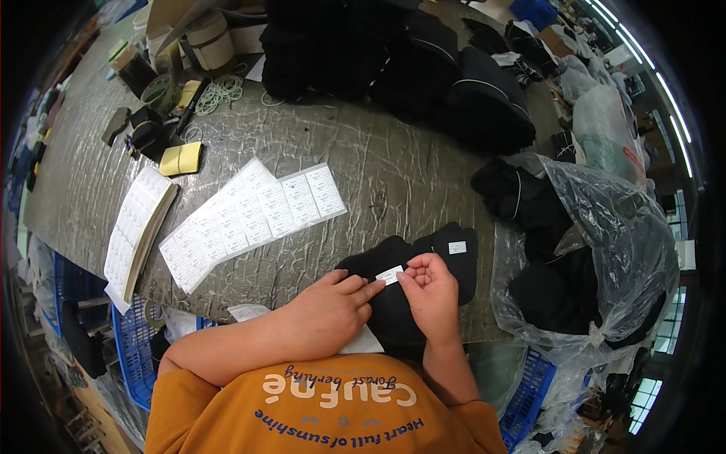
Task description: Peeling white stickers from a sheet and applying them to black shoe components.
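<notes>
In front of me, a small white printed label [389, 275] lies over a dark fabric piece [393, 314]. My right hand [431, 296] pinches the label's right end between thumb and fingertips. From the left, my left hand [330, 312] lies palm down on the fabric, fingers loosely stretched, one fingertip touching the label's left end. Its thumb side is partly hidden. Another dark fabric piece [454, 276] lies just right of my right hand, with a white label [457, 247] near its top. Beyond my left hand are overlapping sheets of printed labels [261, 212].
A thick stack of label sheets [136, 227] sits at the left. Bundled black fabric [488, 98] lines the table's far side. On the right, a clear plastic bag [605, 219] holds black pieces. Rubber bands [219, 94] and a yellow pad [181, 159] lie far left; blue baskets [132, 356] stand below.
</notes>
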Tool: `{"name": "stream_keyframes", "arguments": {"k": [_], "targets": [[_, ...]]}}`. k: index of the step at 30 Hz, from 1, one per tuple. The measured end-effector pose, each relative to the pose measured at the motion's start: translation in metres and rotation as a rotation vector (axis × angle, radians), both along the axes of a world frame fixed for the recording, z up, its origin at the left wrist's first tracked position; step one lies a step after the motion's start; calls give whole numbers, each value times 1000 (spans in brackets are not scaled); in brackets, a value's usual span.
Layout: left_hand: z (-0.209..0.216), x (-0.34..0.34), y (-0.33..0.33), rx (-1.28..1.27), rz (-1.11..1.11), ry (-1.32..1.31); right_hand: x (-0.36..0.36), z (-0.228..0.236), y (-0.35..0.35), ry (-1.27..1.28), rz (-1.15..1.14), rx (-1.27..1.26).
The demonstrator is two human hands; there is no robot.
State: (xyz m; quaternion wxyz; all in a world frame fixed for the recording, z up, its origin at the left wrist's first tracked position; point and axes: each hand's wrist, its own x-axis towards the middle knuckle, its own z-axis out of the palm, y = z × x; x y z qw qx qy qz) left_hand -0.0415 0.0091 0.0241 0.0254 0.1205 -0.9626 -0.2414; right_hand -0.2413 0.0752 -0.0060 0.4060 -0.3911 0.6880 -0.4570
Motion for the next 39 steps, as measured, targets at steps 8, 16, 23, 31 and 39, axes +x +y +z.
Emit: {"name": "stream_keyframes", "arguments": {"k": [8,16,23,31,39], "targets": [[2,0,0,27,1,17,1,-10,-4,-33,-45,-89],[0,0,-1,1,-9,25,0,-15,-10,213,-52,-30],[0,4,-8,231,93,132,-17,-16,-10,359,-12,-65],[11,16,-20,450,344,255,-79,9,-6,-104,-172,-69],[18,10,-21,530,620,211,-17,32,1,202,165,-249]]}}
